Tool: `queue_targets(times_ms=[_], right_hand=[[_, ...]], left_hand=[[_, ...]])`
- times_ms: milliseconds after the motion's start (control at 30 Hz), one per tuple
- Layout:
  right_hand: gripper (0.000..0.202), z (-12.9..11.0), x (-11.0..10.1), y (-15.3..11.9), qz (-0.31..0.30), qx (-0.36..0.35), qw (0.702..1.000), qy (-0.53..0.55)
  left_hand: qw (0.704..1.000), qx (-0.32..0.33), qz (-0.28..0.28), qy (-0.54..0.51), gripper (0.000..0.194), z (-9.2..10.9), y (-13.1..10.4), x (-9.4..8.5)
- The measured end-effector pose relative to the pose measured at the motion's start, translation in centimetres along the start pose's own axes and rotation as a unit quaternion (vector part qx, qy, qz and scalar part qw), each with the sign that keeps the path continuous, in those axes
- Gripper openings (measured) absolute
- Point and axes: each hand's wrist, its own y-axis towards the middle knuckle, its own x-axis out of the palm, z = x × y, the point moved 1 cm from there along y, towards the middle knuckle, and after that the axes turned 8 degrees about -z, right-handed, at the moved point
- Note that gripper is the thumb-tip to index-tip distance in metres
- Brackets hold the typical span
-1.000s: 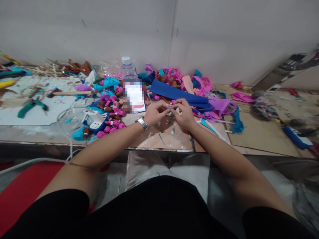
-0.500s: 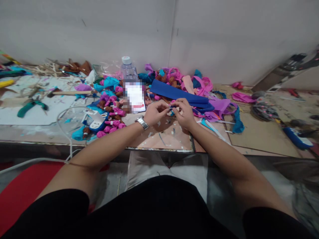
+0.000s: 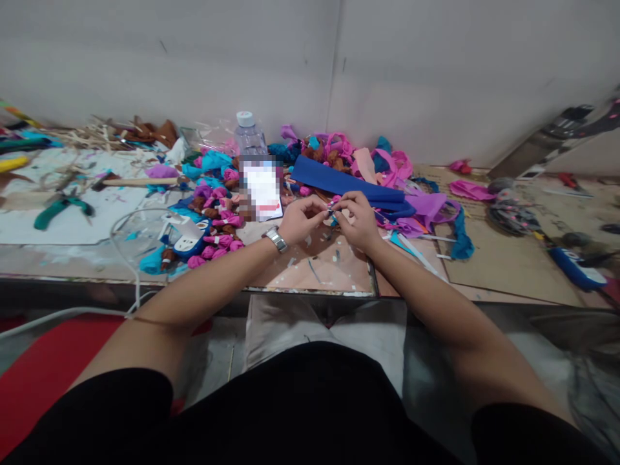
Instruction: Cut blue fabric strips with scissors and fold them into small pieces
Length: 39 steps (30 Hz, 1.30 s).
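Over the worn bench [image 3: 334, 271], my left hand [image 3: 303, 221] and my right hand [image 3: 357, 221] meet fingertip to fingertip. Both are pinched on a small dark piece [image 3: 331, 210], mostly covered by the fingers, so its kind cannot be made out. Just beyond my right hand lies a folded strip of blue fabric [image 3: 349, 179]. A phone [image 3: 262, 187] with a lit, blurred screen leans to the left of my left hand. Knotted pink, brown and blue cloth pieces [image 3: 217, 245] are heaped beside it.
A clear bottle [image 3: 250, 135] stands behind the phone. Green-handled pliers [image 3: 61, 208] and a hammer [image 3: 140, 182] lie at left, near a blue power strip [image 3: 191, 242] with a white cable. Purple fabric [image 3: 433, 210] and cardboard [image 3: 508, 271] are at right.
Both hands stay nearly in place, with only a slight shift of the fingers around the small piece. Nothing else has visibly moved.
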Motion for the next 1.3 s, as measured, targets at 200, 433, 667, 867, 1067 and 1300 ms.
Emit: queue_targets(times_ms=[200, 433, 667, 867, 1067, 1300], right_hand=[[0.007, -0.21, 0.06, 0.06, -0.014, 0.002, 1.0, 0.02], [0.007, -0.23, 0.13, 0.02, -0.018, 0.005, 1.0, 0.012], [0.016, -0.26, 0.14, 0.08, -0.023, -0.015, 0.999, 0.018], [0.017, -0.09, 0.33, 0.03, -0.025, -0.019, 0.999, 0.03], [0.016, -0.19, 0.33, 0.02, -0.009, -0.017, 1.0, 0.022], [0.019, -0.1, 0.2, 0.1, 0.003, -0.017, 1.0, 0.014]], left_hand=[[1.0, 0.008, 0.0, 0.015, 0.043, -0.12, -0.08, 0.06], [1.0, 0.022, 0.0, 0.02, 0.039, 0.11, -0.1, 0.0], [0.999, 0.024, -0.012, 0.037, 0.039, -0.26, -0.12, 0.0], [0.998, 0.047, -0.011, 0.042, 0.033, -0.64, -0.05, -0.08], [0.997, 0.054, -0.013, 0.053, 0.028, -0.32, -0.08, -0.05], [0.998, 0.027, -0.012, 0.048, 0.031, -0.1, -0.3, -0.04]])
